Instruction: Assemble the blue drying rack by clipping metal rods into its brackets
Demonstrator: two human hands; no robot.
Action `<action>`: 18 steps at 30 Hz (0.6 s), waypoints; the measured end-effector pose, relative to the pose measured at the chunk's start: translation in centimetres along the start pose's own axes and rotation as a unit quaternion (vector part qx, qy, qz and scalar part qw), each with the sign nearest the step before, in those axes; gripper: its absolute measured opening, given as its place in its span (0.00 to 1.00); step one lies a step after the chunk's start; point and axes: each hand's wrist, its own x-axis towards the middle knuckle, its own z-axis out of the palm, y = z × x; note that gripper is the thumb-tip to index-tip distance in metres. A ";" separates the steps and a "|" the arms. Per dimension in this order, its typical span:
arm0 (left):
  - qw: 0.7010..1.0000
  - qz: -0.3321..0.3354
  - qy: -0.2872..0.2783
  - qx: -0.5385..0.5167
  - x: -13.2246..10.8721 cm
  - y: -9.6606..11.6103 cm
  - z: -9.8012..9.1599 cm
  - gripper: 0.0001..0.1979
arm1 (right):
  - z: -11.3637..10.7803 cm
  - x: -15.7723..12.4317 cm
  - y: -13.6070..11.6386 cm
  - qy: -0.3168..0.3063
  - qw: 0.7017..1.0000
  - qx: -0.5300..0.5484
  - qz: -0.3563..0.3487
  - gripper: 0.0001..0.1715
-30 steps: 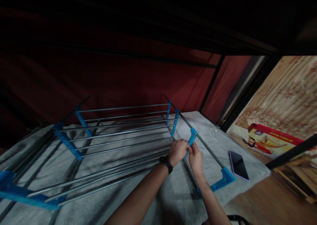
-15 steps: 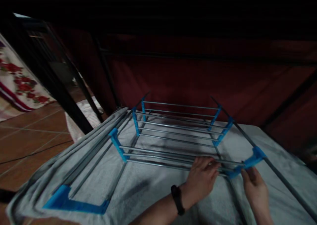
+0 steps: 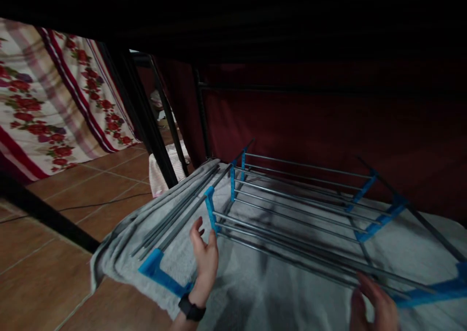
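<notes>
A drying rack frame of grey metal rods (image 3: 277, 198) and blue plastic brackets lies on a grey blanket (image 3: 244, 287). My left hand (image 3: 205, 260), with a black band on its wrist, is open with fingers apart, just below a blue bracket (image 3: 210, 209) at the rack's left side. My right hand (image 3: 377, 304) is at the lower right by the ends of the front rods, thumb and fingers apart; its fingertips are close to the rods, and I cannot tell whether they touch. Another blue bracket (image 3: 434, 292) lies beyond it. Nearest on the left is a U-shaped blue bracket (image 3: 164, 277).
Several loose grey rods (image 3: 173, 217) lie along the blanket's left side. Black bed-frame posts (image 3: 146, 117) stand at the left, before a flowered cloth (image 3: 65, 102) and a tiled floor (image 3: 54, 253). A dark red curtain (image 3: 310, 122) hangs behind.
My left hand has let go of the front rods and moved left to the left-side bracket. My right hand has come off the right bracket. The view has turned left.
</notes>
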 end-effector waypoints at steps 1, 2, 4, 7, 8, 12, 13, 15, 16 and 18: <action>1.000 -0.009 -0.011 -0.007 0.7 -0.1 0.4 0.26 | 1.3 0.2 -2.4 -0.043 0.997 -0.003 -0.070 0.26; 0.999 -0.019 -0.025 -0.014 1.4 -0.1 0.7 0.27 | 2.6 0.4 -4.6 -0.077 0.987 0.001 -0.143 0.23; 0.998 -0.036 -0.050 -0.030 2.4 -0.3 1.4 0.28 | 5.4 0.8 -8.8 -0.140 0.958 -0.010 -0.251 0.21; 0.995 -0.039 -0.076 -0.045 3.1 -0.6 2.0 0.26 | 9.4 1.7 -13.7 -0.215 0.918 -0.049 -0.329 0.26; 0.995 -0.037 -0.083 -0.043 3.2 -0.7 2.0 0.25 | 10.5 2.0 -14.9 -0.234 0.907 -0.057 -0.346 0.27; 0.995 -0.032 -0.093 -0.030 3.0 -0.6 2.0 0.22 | 14.5 2.7 -18.2 -0.289 0.873 -0.070 -0.386 0.25; 0.995 -0.032 -0.091 -0.032 3.0 -0.5 2.0 0.21 | 15.2 2.7 -18.7 -0.301 0.867 -0.074 -0.390 0.25; 0.995 -0.030 -0.086 -0.037 3.1 -0.5 2.1 0.22 | 16.4 2.4 -19.4 -0.315 0.861 -0.093 -0.389 0.25; 0.995 -0.029 -0.083 -0.037 3.1 -0.5 2.2 0.23 | 16.8 2.3 -19.7 -0.318 0.860 -0.105 -0.385 0.26; 0.996 -0.024 -0.075 -0.035 3.2 -0.5 2.4 0.25 | 17.4 1.9 -20.0 -0.317 0.861 -0.127 -0.377 0.27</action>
